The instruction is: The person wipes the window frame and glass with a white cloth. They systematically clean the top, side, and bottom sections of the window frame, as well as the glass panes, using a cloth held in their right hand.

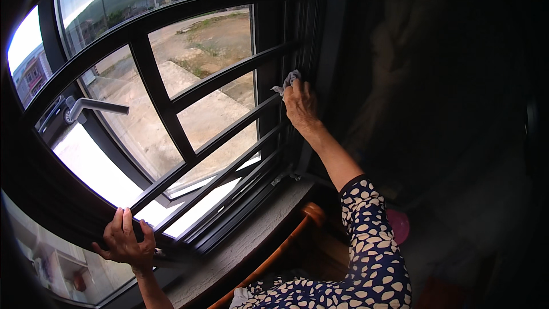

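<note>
My right hand [301, 103] is closed on a crumpled grey cloth [292, 78], pressed against the dark frame at the right side of the window. The arm reaches up and away from me, in a navy sleeve with pale spots. Lower left, my left hand [127, 240] rests with fingers spread against the dark window frame [74, 180], near the end of a bar. Dark metal bars [220, 77] cross the opening between my two hands. Beyond them a window sash with a grey handle [103, 106] stands swung outward.
A rough grey sill [251, 223] runs below the window. Close in front of me is a brown wooden chair back [286, 240]. A pink round object [398, 226] lies in the dim area at right. Outside are pale paved ground, a dark car [54, 119] and distant buildings.
</note>
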Available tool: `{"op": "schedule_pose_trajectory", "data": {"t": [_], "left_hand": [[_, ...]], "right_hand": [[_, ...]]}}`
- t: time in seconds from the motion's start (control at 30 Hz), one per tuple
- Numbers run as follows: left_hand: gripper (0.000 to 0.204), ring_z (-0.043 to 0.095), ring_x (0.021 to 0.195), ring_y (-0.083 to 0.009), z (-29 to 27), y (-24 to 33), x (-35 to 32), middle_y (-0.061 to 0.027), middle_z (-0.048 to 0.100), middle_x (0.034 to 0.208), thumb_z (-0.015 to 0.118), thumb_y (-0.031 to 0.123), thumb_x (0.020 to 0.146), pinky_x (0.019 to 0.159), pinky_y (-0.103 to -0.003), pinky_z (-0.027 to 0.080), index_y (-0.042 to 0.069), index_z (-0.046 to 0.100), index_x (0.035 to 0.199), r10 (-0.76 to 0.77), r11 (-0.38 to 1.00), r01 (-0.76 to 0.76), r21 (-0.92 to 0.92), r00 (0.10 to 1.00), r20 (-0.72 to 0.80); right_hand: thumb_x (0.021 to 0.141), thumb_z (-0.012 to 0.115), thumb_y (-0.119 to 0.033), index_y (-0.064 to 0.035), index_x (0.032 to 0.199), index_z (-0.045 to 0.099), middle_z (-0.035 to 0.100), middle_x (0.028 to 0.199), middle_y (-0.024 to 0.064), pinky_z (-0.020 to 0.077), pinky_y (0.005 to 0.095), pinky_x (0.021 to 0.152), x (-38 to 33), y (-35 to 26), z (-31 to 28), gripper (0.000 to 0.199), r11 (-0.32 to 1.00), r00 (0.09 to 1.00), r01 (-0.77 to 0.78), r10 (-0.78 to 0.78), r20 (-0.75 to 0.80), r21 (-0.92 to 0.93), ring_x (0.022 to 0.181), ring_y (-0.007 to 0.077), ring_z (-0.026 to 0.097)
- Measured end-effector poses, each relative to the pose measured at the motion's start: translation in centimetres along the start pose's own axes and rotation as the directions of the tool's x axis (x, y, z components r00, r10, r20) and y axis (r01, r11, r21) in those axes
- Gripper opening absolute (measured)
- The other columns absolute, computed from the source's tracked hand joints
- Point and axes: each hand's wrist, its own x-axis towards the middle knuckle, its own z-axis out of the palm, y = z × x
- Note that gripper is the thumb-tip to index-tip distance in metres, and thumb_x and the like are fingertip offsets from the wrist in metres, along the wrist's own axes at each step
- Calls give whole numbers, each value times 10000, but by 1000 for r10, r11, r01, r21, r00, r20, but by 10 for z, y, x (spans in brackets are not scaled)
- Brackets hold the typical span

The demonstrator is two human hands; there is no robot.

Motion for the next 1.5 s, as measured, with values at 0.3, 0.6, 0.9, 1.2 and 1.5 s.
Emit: {"op": "schedule_pose_trajectory", "data": {"t": [0.3,0.6,0.9,1.2,1.5], "left_hand": [[254,576,993,-142,1,-3,0,58,655,1071,635,266,794,1132,-484,35,177,666,1030,5,1000,-5,-2,1000,-10],[247,575,990,-127,0,-3,-3,75,658,1076,626,282,806,1130,-471,38,189,672,1030,5,999,-5,41,1000,12],[258,580,989,-126,2,3,0,70,659,1072,626,297,802,1133,-472,28,190,670,1032,3,1000,-3,5,1000,7],[262,576,1001,-138,-1,-3,-1,57,656,1078,626,293,792,1131,-481,23,182,670,1025,6,1000,-6,6,1000,26],[245,581,995,-138,-2,-1,0,66,657,1076,632,285,789,1132,-481,18,194,669,1013,-6,1000,6,12,1000,28]], "right_hand": [[818,587,-96,41,992,648,568,1087,143,450,296,670,17,12,-30,229,935,956,-20,-86,-281,-355,905,241,523],[830,527,-123,111,1072,605,562,1123,178,437,309,738,-54,-16,41,345,950,998,-28,6,-70,-312,953,271,520],[780,558,-99,45,925,638,574,1018,152,463,343,756,-134,-11,101,220,1000,985,21,-18,173,-18,939,276,535],[782,602,17,29,986,616,542,1083,174,482,423,818,-35,-14,-27,205,870,934,-191,304,-189,455,942,344,551],[707,631,25,-14,930,613,554,999,155,478,431,796,9,-22,3,227,913,965,-238,262,-29,331,924,362,555]]}}
